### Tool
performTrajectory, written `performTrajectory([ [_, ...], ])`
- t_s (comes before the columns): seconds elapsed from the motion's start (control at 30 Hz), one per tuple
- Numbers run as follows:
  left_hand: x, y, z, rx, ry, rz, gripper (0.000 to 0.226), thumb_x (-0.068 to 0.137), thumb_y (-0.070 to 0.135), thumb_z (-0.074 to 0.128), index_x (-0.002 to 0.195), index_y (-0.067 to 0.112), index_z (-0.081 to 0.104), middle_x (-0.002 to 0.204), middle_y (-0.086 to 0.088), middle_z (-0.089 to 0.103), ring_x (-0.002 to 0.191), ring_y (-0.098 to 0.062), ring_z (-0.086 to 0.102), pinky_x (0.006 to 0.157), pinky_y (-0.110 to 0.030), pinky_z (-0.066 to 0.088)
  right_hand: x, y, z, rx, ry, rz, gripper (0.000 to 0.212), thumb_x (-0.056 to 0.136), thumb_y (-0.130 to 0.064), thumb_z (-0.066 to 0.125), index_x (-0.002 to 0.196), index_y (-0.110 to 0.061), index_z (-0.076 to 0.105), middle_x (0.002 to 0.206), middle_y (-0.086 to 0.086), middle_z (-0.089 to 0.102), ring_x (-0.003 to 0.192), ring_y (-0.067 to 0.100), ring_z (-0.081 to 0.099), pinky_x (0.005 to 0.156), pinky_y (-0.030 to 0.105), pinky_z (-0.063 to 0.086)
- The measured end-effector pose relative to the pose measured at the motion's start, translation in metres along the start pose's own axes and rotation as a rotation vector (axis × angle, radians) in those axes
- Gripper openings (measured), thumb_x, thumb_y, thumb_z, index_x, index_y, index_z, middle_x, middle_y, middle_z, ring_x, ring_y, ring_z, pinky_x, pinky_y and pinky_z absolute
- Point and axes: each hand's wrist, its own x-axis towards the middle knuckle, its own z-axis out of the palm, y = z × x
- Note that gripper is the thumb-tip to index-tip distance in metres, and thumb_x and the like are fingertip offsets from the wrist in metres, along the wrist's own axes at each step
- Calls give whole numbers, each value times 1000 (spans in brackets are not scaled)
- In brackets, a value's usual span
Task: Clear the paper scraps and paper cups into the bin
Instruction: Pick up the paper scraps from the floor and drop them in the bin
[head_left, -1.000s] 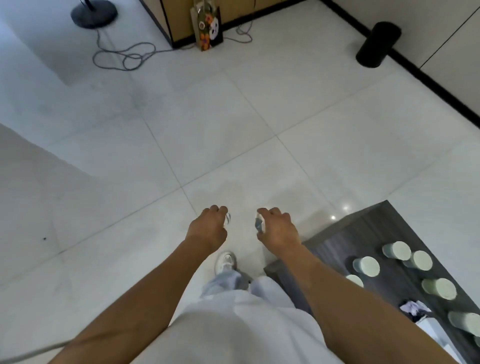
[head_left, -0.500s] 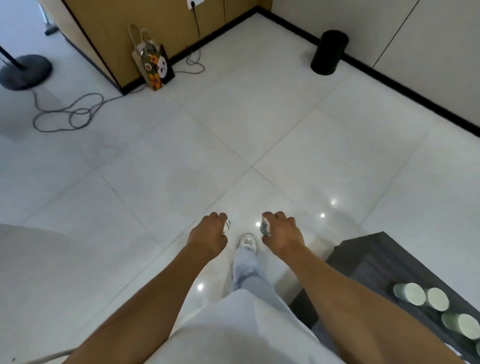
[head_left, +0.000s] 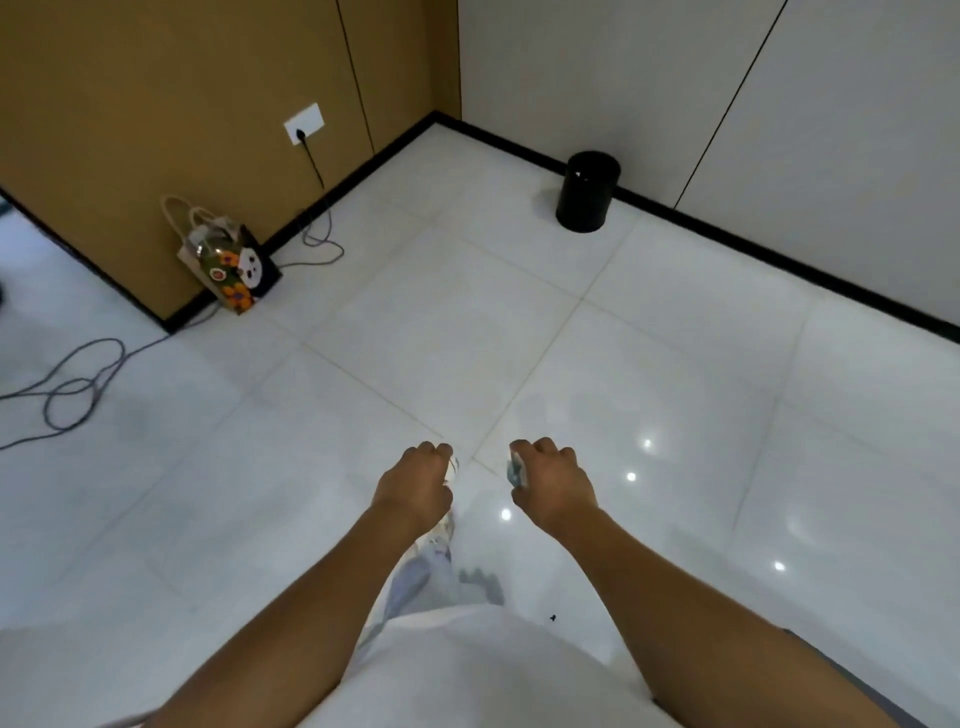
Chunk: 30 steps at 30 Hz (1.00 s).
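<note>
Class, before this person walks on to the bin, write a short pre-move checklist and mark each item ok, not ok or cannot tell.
1. Left hand grips a scrap: ok, fingers curled round something pale.
2. Right hand grips a scrap: ok.
3. Black bin in sight: ok, by the far wall.
4. Floor between feet and bin free of obstacles: ok.
5. Cable out of the way: ok, far left.
6. Bin has room inside: cannot tell.
</note>
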Motion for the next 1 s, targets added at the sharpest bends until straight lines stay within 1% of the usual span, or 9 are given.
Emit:
performTrajectory([
  [0.07,51,-2,-18,14,-2,28,31,89,17,52,120,17,49,115,-4,53,109,-21,50,77,-30,45,45,2,-15,-12,14,8,27,84,-14,54,109,-20,49,108,3,51,95,27,47,73,33,47],
  [0.27,203,-8,-89,19,17,125,34,88,15,51,122,17,49,116,-4,53,108,-21,50,73,-28,40,183,-6,-75,-23,40,50,23,85,-12,53,105,-20,50,107,3,53,97,27,48,73,34,49],
  [0.37,276,-7,-131,35,4,174,33,88,13,51,121,16,49,116,-5,53,108,-21,50,73,-27,41,249,-8,-115,-18,66,75,26,85,-13,54,109,-21,49,109,3,52,98,26,48,76,35,51],
  [0.43,317,-1,-158,45,25,197,32,88,12,51,120,16,50,116,-5,54,108,-22,50,73,-27,40,285,-7,-142,-22,85,88,27,86,-15,55,112,-21,49,112,4,52,100,26,48,78,35,52],
  [0.5,357,8,-182,43,25,216,31,88,13,52,118,17,51,115,-4,54,108,-22,51,74,-27,41,320,-1,-167,-22,76,103,27,86,-16,55,112,-21,49,113,4,52,102,26,48,79,36,52],
  [0.67,462,30,-222,66,14,269,32,89,14,54,120,17,51,117,-4,56,107,-21,52,81,-28,46,411,31,-220,-7,69,157,26,86,-15,54,111,-19,48,111,4,52,102,27,47,79,36,51],
  [0.83,582,72,-266,66,7,266,34,87,10,49,121,17,49,118,-3,53,110,-20,48,78,-27,43,516,79,-285,23,105,176,24,85,-13,52,108,-19,50,111,3,52,102,28,46,77,35,49],
  [0.93,646,97,-303,100,77,315,38,88,12,51,126,16,48,120,-3,53,112,-20,48,82,-28,46,578,105,-334,30,132,191,25,85,-14,52,109,-18,49,111,4,50,100,29,46,76,33,47],
  [1.0,692,113,-332,99,128,324,35,89,15,52,123,16,50,118,-3,55,110,-20,50,84,-30,50,622,120,-369,22,165,193,26,85,-15,52,111,-18,49,111,5,50,101,30,46,76,34,47],
])
